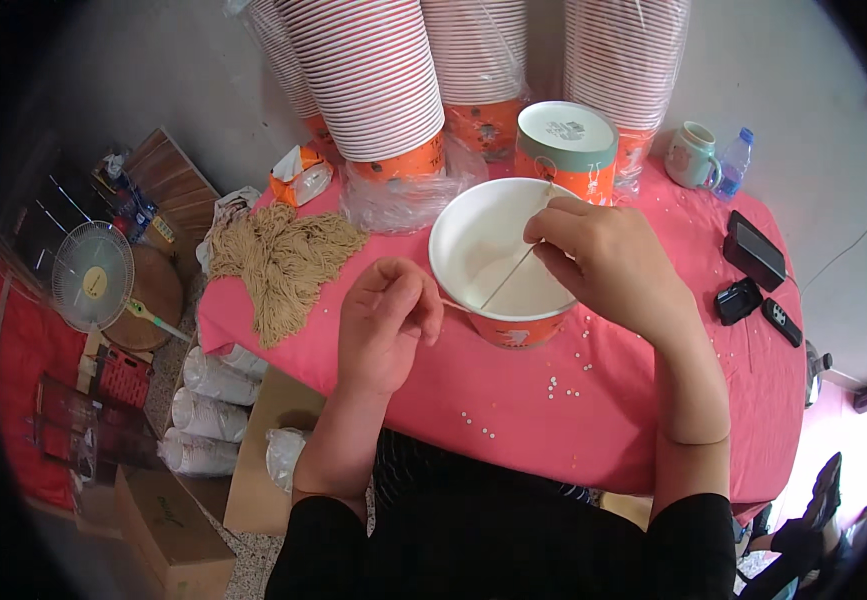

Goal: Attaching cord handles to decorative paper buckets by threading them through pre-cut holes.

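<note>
In front of me on the table stands a white-lined paper bucket [488, 240] with an orange outside. My right hand [593, 250] is over its right side, thumb and fingers pinching a thin cord [510, 277]. The cord runs straight down across the opening to the near left wall. A short pale piece shows outside the rim, beside my left hand [388, 315]. That hand is raised left of the bucket with its fingers curled together; what they hold, if anything, is hidden. A bit of tan strand shows at the far rim, near my right fingers.
A heap of tan cords [283, 265] lies at the left. Tall stacks of paper buckets [363, 80] and a lidded bucket [566, 140] stand behind. A mug [691, 155], a bottle [734, 163] and black devices [753, 248] sit right. White bits [553, 385] dot the pink cloth [533, 440].
</note>
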The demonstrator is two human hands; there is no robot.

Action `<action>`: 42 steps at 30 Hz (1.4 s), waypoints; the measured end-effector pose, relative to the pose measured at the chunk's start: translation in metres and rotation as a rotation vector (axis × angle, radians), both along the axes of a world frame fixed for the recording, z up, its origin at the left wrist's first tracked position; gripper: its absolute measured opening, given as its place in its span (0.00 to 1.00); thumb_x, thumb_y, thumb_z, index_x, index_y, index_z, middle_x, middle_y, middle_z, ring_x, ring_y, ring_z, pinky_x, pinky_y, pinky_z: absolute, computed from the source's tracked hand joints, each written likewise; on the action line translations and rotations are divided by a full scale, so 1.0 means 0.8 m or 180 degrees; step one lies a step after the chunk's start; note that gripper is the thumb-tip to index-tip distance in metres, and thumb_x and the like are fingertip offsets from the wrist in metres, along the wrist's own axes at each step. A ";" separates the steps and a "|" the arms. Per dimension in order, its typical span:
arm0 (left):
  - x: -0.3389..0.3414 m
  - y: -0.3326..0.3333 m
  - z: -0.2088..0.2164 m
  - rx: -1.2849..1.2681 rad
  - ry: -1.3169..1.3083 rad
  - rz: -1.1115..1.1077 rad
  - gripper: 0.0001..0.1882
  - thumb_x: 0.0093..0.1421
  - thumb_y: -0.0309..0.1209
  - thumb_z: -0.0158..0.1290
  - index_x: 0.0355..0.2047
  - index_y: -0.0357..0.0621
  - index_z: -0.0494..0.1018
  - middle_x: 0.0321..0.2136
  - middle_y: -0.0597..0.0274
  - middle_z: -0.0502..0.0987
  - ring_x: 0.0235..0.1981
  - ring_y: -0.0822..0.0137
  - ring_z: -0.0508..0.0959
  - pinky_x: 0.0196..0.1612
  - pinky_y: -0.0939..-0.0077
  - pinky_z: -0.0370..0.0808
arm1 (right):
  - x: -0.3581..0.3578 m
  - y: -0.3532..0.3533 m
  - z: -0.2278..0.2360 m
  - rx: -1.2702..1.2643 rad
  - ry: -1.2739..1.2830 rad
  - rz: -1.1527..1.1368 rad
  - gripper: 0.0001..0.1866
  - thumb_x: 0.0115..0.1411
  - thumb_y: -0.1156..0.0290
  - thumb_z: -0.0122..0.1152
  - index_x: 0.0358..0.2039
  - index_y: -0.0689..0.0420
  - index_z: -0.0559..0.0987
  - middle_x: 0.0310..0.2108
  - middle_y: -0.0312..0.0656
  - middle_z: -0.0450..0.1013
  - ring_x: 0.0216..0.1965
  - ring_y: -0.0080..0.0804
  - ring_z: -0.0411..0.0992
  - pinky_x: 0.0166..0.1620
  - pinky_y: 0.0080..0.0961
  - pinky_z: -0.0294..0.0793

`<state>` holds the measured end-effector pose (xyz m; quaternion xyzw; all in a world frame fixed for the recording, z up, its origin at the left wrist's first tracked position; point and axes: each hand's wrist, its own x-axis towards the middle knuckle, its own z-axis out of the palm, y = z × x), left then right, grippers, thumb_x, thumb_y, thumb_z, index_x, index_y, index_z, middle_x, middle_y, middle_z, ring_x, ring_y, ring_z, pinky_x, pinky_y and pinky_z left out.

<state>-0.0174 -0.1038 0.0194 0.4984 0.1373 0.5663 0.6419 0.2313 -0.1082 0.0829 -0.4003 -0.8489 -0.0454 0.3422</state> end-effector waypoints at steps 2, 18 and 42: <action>0.007 0.005 -0.002 0.0039 -0.0015 0.0007 0.08 0.67 0.29 0.49 0.42 0.37 0.71 0.33 0.56 0.78 0.24 0.72 0.75 0.26 0.80 0.72 | -0.006 -0.005 0.004 0.0187 -0.0004 -0.0103 0.05 0.50 0.76 0.60 0.29 0.58 0.75 0.25 0.42 0.72 0.28 0.45 0.74 0.30 0.40 0.73; 0.027 -0.016 0.022 0.0938 0.2060 0.0804 0.09 0.60 0.21 0.57 0.41 0.35 0.75 0.30 0.65 0.79 0.28 0.80 0.76 0.31 0.86 0.74 | -0.019 -0.017 0.008 0.0277 0.0338 0.0842 0.06 0.51 0.70 0.63 0.29 0.57 0.77 0.23 0.40 0.71 0.24 0.42 0.73 0.27 0.38 0.70; 0.007 0.008 0.016 -0.0617 0.0587 -0.0482 0.08 0.65 0.30 0.53 0.40 0.39 0.75 0.27 0.66 0.77 0.21 0.84 0.63 0.21 0.90 0.57 | -0.037 -0.007 -0.007 0.0811 0.0294 0.0941 0.13 0.43 0.77 0.69 0.32 0.56 0.79 0.30 0.38 0.72 0.30 0.38 0.74 0.31 0.33 0.73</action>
